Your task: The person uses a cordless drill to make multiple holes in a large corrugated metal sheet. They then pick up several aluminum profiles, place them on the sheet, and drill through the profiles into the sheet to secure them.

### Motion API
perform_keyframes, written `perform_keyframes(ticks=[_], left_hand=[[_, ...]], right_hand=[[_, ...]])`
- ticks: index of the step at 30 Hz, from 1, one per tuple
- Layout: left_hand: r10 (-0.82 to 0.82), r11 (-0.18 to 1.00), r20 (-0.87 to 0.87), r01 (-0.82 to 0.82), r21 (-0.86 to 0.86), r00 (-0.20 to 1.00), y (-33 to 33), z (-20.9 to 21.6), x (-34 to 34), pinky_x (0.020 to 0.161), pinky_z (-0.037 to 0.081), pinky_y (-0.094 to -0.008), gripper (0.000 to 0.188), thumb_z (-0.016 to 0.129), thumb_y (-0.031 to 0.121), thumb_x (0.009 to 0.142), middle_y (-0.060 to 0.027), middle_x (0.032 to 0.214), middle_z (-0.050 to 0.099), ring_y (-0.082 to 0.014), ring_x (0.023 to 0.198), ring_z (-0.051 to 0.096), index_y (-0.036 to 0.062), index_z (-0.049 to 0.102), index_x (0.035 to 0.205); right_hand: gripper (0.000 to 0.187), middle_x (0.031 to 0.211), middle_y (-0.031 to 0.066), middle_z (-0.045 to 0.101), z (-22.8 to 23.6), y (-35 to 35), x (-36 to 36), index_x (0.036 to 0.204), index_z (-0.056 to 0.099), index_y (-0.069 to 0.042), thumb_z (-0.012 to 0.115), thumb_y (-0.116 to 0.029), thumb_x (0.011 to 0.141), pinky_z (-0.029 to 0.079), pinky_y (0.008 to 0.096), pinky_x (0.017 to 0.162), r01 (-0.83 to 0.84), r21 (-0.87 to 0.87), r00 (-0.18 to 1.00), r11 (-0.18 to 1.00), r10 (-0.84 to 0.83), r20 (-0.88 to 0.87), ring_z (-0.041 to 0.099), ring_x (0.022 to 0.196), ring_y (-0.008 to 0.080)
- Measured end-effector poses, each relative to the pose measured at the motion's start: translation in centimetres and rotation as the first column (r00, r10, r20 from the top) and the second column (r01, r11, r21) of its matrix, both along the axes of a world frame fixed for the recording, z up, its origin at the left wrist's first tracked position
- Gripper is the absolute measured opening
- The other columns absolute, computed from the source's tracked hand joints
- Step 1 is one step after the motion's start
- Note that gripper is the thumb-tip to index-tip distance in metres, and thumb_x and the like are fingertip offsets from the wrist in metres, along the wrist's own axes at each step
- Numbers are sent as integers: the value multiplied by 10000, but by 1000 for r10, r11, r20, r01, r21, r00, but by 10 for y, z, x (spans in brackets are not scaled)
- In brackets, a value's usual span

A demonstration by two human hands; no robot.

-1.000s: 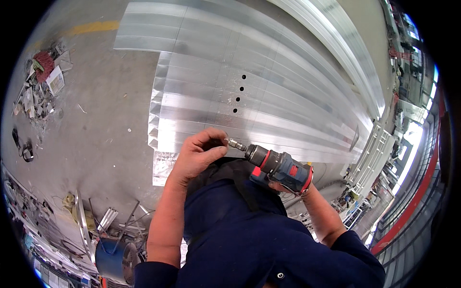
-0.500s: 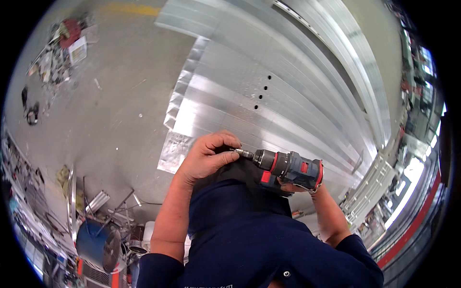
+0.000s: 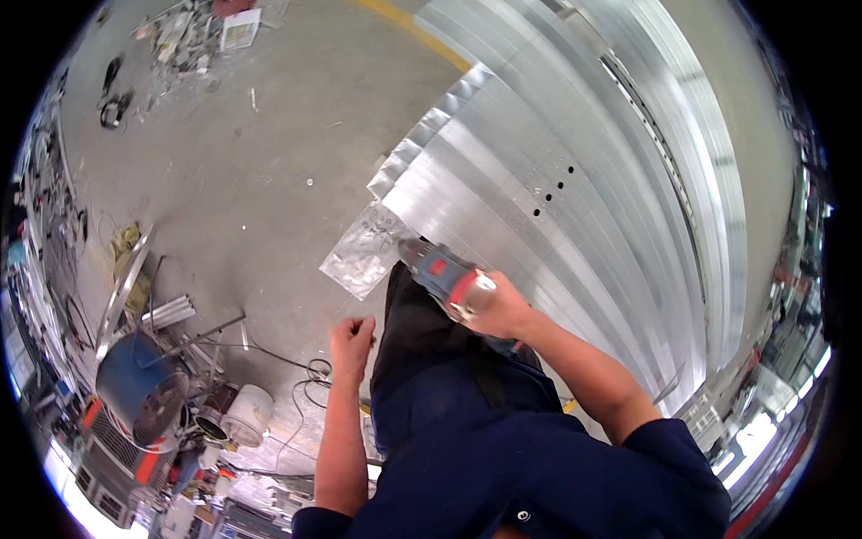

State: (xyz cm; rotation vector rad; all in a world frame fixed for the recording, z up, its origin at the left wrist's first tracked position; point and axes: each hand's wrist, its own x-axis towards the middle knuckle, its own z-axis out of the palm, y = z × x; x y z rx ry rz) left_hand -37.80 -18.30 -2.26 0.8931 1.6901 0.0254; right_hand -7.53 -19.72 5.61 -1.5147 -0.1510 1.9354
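My right hand is wrapped round a dark grey and red cordless drill, held slantwise over my trousers. Its chuck end points to the upper left, beside a clear plastic bag with small pieces showing in it. The drill is a little blurred, and its tip cannot be made out. Away to the left, my left hand is closed with the fingers curled in; whether something small sits inside is hidden. Beyond the drill, long silvery metal profiles lie side by side, with a row of several dark holes in one.
At the lower left stand a blue drum-shaped fan, a white bucket and metal bars. A dark cable loops across the floor near my left arm. Scraps and papers lie at the far left.
My left hand has come off the drill's front end and dropped to the lower left. The drill has swung left in my right hand, toward the plastic bag. The whole view has turned.
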Motion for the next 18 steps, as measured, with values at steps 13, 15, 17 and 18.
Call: perform_keyframes(ticks=[13,15,17,18], left_hand=[[155,987,-37,-153,47,987,-120,-6,-16,697,529,-328,257,717,233,886,-151,806,713,-204,719,672,-10,711,968],[97,988,-39,-91,122,995,-113,-5,-10,706,534,-341,252,722,229,880,-160,815,713,-231,733,683,-9,709,963],[82,982,-41,-74,173,996,-110,-4,-15,711,537,-347,238,721,225,878,-161,829,711,-247,743,688,-1,709,954],[74,978,-41,-65,199,996,-108,-5,-16,713,539,-350,231,721,223,877,-161,836,711,-255,748,690,3,709,949]], right_hand=[[290,931,109,730,-123,37,-86,953,665,-1,757,-215,780,543,373,790,-717,72,479,694,414,774,705,882,268],[349,928,146,721,-137,51,-83,974,647,32,742,-247,787,538,396,790,-646,53,557,761,423,715,693,863,326],[342,924,153,713,-123,61,-86,975,655,18,740,-254,786,536,393,793,-569,29,639,822,420,644,679,855,346],[338,921,156,709,-117,65,-88,976,659,11,738,-257,786,535,391,795,-529,13,677,849,413,609,672,852,356]])
